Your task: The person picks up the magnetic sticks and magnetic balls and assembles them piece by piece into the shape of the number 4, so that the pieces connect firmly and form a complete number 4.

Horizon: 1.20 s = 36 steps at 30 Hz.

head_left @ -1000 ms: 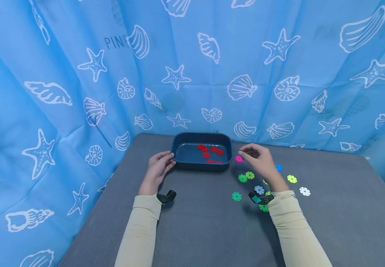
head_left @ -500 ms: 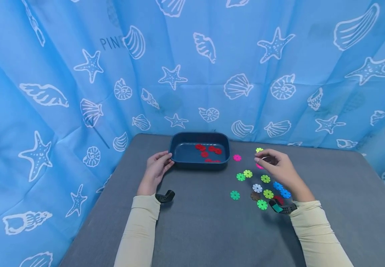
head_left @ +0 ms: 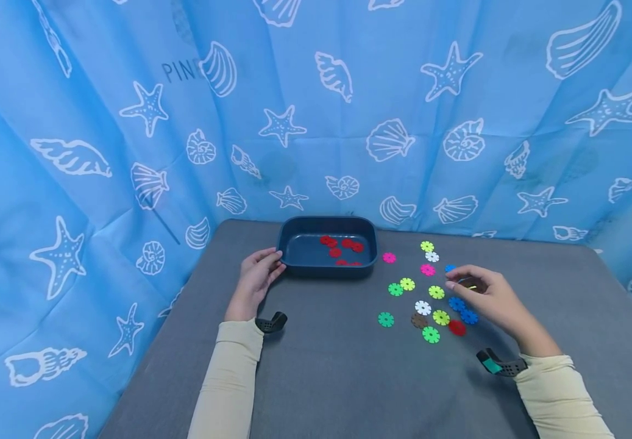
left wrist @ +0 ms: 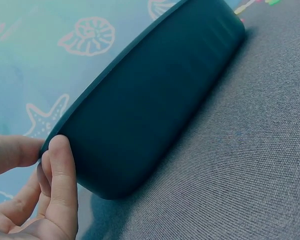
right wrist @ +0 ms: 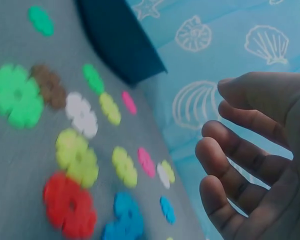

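My left hand (head_left: 258, 280) pinches the left end of a dark blue rectangular tray (head_left: 329, 272); in the left wrist view its thumb and fingers (left wrist: 63, 170) meet at the rim. Several red flower-shaped discs (head_left: 334, 252) lie inside the tray, mostly toward its right. Loosely bent and holding nothing, my right hand (head_left: 491, 299) hovers over the right side of the scattered discs. Closest to it are blue discs (head_left: 468, 316), with a red disc (head_left: 456, 328) just nearer the person. Its palm and separated fingers (right wrist: 215, 200) show in the right wrist view.
Green discs (head_left: 386, 319), yellow discs (head_left: 436, 292), pink discs (head_left: 389, 258), white discs (head_left: 422, 308) and a brown disc (head_left: 418, 321) lie on the grey cloth-covered table (head_left: 326, 366). A blue seashell curtain (head_left: 316, 158) hangs right behind the tray.
My right hand has moved right and nearer the person, away from the tray's right end, uncovering several discs. The left hand stays at the tray's rim.
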Available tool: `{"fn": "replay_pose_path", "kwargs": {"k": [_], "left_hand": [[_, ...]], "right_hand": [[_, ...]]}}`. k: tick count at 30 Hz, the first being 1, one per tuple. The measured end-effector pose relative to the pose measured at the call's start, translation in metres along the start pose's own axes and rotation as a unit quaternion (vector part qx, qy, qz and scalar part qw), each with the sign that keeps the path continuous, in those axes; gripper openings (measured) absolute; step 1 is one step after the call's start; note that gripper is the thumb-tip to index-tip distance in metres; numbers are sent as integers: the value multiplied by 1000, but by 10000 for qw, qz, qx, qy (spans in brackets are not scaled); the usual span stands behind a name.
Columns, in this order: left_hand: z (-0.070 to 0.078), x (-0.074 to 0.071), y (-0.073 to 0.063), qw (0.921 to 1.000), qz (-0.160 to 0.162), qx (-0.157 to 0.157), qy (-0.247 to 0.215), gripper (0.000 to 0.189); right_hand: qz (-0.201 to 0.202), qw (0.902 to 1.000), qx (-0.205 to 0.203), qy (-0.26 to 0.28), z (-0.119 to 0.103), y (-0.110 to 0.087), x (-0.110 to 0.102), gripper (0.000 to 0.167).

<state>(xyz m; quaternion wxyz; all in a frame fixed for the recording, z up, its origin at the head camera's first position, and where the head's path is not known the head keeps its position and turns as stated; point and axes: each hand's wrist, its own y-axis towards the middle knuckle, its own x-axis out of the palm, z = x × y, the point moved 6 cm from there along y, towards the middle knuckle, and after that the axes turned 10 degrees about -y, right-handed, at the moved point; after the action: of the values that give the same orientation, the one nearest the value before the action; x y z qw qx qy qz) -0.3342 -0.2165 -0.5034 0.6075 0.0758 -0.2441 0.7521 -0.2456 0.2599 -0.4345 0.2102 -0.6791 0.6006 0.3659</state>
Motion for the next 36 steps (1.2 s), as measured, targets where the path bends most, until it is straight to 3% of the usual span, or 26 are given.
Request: {"fn": "replay_pose_path", "kwargs": {"k": [10,19,28,36], "left_hand": [[2,1,-1,10000,-12,5,-38,36],[2,1,-2,10000,-4,-13,-91,37],[2,0,-2,10000,10,10,-52,37],[-1,1,-1,10000,-36,-6,-50,36]], "right_hand": [[-416,9990,-119,-147,17,-30,9,27],[-660,9958,-627,-69,20,-42,24,27],[-815,9954,-420,-280,26,-44,29,36],[-766,9959,-363,-322,29,-48,30,31]]}}
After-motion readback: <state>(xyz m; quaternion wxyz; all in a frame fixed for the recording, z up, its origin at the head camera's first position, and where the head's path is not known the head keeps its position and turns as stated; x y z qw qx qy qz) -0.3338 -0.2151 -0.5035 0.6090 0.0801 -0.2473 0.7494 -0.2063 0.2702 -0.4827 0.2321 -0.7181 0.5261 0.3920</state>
